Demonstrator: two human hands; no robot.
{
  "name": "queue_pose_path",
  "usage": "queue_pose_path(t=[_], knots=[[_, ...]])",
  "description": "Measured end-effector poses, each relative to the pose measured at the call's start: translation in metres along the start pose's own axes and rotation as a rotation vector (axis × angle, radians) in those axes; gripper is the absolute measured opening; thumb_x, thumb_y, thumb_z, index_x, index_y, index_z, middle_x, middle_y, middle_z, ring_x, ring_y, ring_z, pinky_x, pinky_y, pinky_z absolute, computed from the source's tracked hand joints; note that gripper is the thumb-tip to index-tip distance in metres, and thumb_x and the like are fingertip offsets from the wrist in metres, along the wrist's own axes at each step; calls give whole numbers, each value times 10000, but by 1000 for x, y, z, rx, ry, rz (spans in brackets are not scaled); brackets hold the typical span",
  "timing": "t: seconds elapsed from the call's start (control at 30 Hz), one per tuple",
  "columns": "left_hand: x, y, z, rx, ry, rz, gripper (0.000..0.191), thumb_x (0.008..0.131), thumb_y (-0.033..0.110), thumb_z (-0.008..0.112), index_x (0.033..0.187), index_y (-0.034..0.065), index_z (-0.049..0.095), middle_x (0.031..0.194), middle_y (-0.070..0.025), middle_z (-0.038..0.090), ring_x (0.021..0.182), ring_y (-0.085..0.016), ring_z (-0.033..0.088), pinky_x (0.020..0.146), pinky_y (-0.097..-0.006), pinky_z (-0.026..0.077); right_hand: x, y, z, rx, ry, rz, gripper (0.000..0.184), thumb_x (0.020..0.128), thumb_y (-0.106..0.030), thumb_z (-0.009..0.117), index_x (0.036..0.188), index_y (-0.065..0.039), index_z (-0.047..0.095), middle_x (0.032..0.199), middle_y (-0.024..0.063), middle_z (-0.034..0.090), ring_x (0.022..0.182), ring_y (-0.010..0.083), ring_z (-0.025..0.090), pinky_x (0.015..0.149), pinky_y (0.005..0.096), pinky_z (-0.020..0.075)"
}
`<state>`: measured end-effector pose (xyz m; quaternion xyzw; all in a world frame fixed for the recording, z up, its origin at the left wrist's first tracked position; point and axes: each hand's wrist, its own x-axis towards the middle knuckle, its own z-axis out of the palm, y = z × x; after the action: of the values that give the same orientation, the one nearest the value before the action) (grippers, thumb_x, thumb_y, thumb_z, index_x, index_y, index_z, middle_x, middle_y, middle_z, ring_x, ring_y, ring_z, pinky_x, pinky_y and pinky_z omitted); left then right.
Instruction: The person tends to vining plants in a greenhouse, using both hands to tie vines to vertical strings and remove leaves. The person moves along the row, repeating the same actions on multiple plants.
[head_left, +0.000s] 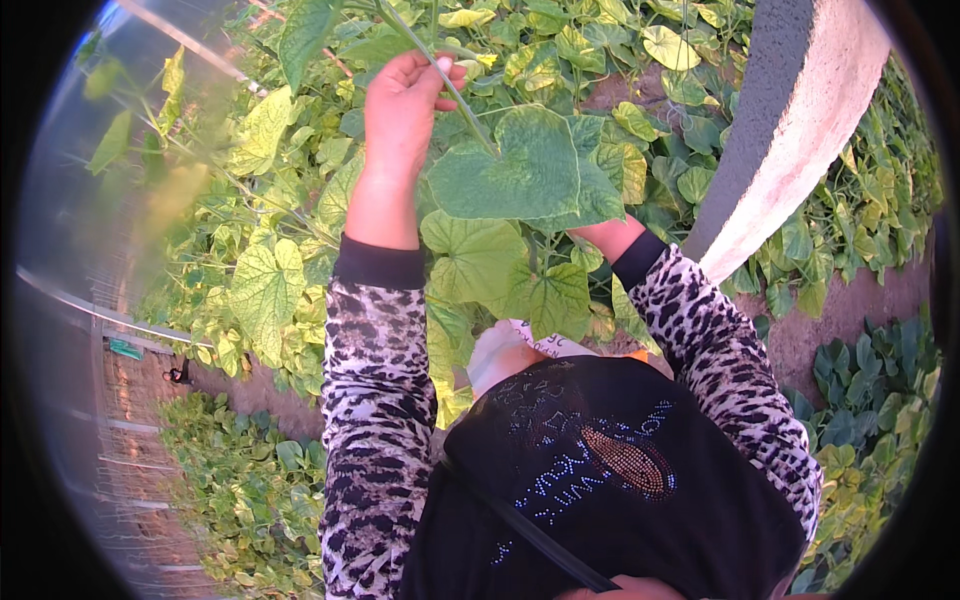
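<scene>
At the top of the view my left hand (412, 86) is raised, thumb and fingers pinching a green leaf stalk (469, 112). The stalk slants down to a broad, heart-shaped leaf (510, 169) of a vine that looks like cucumber. Lower and to the right, only the wrist edge of my right hand (606, 231) shows. Large leaves cover its fingers, so I cannot see whether it grips anything. Paler, yellow-veined leaves (480, 255) hang between my two forearms.
A thick, rough concrete beam (772, 142) rises close on the right. Plastic sheeting (67, 225) curves along the left. A printed white sack (551, 341) is partly visible before my torso. Bare soil (862, 300) runs between plant rows. A distant person (178, 374) is far left.
</scene>
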<state>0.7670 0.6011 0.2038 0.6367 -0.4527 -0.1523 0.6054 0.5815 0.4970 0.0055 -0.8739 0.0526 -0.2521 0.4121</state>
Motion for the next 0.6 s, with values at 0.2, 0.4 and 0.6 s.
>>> queue_pose_path(t=[0.2, 0.4, 0.6], knots=[[1, -40, 26, -98, -135, -1, 187, 982, 134, 675, 1118, 7, 693, 1007, -102, 747, 926, -172, 719, 776, -308, 597, -19, 115, 42, 1331, 51, 263, 313, 1041, -193, 518, 1302, -55, 622, 1284, 78, 668, 1206, 241, 617, 1037, 381, 480], [-32, -126, 63, -164, -234, -160, 193, 971, 105, 682, 1112, -27, 686, 1040, -111, 732, 968, -195, 723, 842, -323, 607, -45, 140, 47, 340, 70, 224, 287, 1013, -203, 584, 1236, -33, 650, 1077, 88, 719, 954, 214, 702, 837, 327, 554], [-77, -216, 131, -330, -360, -343, 287, 974, 280, 681, 1191, 93, 688, 1162, -66, 714, 1132, -245, 645, 1000, -386, 474, -92, 172, 39, 1081, 302, 1093, 279, 1009, -287, 636, 1118, -33, 679, 909, 86, 723, 774, 178, 690, 708, 331, 553]])
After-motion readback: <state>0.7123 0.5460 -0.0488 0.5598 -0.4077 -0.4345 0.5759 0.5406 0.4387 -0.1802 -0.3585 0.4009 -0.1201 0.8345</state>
